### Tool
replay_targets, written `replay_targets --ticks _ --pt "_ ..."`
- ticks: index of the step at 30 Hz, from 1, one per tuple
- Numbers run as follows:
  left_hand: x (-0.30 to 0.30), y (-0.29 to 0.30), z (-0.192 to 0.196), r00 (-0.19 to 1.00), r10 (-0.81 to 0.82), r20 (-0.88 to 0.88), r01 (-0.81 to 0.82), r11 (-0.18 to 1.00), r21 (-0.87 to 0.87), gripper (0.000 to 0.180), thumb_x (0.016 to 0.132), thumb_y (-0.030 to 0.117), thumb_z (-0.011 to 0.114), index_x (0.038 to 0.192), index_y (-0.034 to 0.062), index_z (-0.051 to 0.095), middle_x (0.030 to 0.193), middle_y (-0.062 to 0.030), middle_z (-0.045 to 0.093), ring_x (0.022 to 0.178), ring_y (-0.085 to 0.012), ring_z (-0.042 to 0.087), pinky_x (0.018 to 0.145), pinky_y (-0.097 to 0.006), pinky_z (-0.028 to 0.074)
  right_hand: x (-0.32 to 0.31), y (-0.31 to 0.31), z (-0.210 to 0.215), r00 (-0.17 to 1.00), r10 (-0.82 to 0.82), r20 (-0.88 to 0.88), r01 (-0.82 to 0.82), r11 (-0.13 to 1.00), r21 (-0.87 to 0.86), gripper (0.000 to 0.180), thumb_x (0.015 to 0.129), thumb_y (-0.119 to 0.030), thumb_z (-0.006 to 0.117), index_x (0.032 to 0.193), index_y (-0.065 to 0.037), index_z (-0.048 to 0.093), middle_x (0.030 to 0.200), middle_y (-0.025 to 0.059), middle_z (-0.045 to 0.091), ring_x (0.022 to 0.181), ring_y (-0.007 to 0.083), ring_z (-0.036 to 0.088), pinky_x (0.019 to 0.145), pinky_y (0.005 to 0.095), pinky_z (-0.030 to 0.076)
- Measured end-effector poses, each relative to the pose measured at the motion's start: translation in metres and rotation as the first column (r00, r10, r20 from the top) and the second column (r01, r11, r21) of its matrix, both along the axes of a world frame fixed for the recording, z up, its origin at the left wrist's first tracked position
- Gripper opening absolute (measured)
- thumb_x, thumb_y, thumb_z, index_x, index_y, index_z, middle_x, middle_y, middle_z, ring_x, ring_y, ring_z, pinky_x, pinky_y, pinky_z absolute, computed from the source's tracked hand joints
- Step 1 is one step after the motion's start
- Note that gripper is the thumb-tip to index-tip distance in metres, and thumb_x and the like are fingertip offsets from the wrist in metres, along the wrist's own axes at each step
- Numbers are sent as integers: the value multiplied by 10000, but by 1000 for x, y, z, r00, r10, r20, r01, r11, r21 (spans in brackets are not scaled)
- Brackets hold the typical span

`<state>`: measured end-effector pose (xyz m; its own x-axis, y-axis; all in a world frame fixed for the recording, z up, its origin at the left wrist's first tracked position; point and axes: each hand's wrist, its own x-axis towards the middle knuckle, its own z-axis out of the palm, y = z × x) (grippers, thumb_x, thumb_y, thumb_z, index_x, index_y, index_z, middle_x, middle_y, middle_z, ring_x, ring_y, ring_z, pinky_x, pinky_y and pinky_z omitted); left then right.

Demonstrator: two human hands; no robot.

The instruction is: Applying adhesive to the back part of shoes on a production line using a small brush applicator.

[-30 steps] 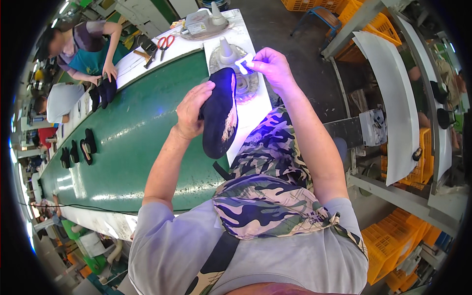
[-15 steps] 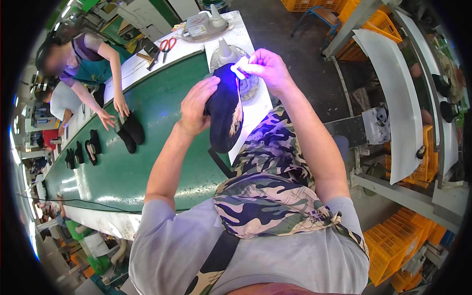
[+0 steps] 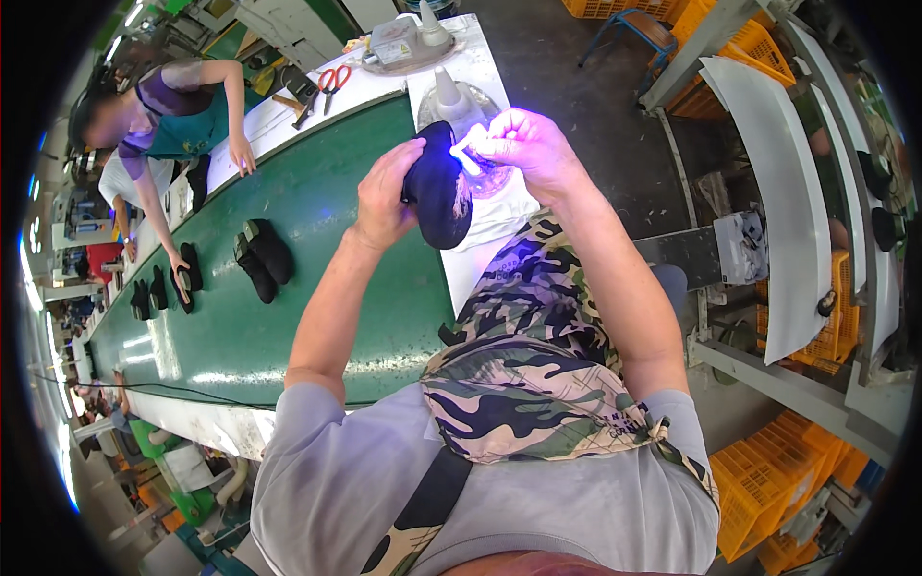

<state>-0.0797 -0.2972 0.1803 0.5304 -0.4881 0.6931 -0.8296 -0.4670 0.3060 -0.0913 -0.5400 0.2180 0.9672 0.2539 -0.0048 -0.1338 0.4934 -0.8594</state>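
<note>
In front of me, over the near end of the green work surface (image 3: pixel 317 326), I hold a black shoe (image 3: pixel 440 192). My left hand (image 3: pixel 386 192) wraps round the shoe's left side. Pale, rough marks show on its right side. My right hand (image 3: pixel 533 152) pinches a small white light (image 3: pixel 468 154) with a violet glow, close against the shoe's upper right edge. The thumb and fingers hide part of the light.
A grey cone on a round base (image 3: pixel 448 88) stands just beyond the shoe. Red-handled scissors (image 3: pixel 332 84) and a hammer (image 3: pixel 305 113) lie on the white table edge. Black shoes (image 3: pixel 261 259) rest on the green surface. At left, a co-worker (image 3: pixel 182 106) reaches toward other shoes. Orange crates (image 3: pixel 759 490) stand at right.
The shoe's lower end has tipped up, so it looks shorter. My right hand stays at its edge with the light. The co-worker's hands have left the nearer shoes; one now touches shoes farther left.
</note>
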Motion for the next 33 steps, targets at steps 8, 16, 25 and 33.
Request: replay_targets --ticks 8,16,25,33 --pt "-4 0 3 989 61 -134 -43 990 132 613 610 -2 748 1193 10 563 1127 -185 659 1021 -350 654 877 -397 539 5 -8 12 996 27 84 -15 990 -137 126 793 -8 734 809 -34 612 799 49 664 737 106 642 660 250 527" --pt "-13 4 16 877 147 -457 -28 966 255 626 604 26 790 1190 37 572 1004 -192 679 904 -335 679 805 -382 540 13 -15 19 985 60 162 -19 970 -243 132 817 -14 724 831 -40 595 820 50 675 751 105 640 707 241 515" --pt "-9 21 19 301 -42 -953 227 973 29 648 557 51 842 1147 -31 588 951 -62 700 864 -139 646 803 -312 517 31 -8 1 976 -60 209 107 970 -219 145 817 27 698 879 -32 581 830 39 662 749 93 623 715 232 502" --pt "-7 34 2 -157 -330 -931 13 942 -336 684 564 75 782 1198 -78 575 1078 -96 682 968 -186 647 936 -309 485 28 1 -15 962 -39 271 125 943 -308 139 808 -1 719 821 -38 585 807 22 638 734 75 594 685 222 475"
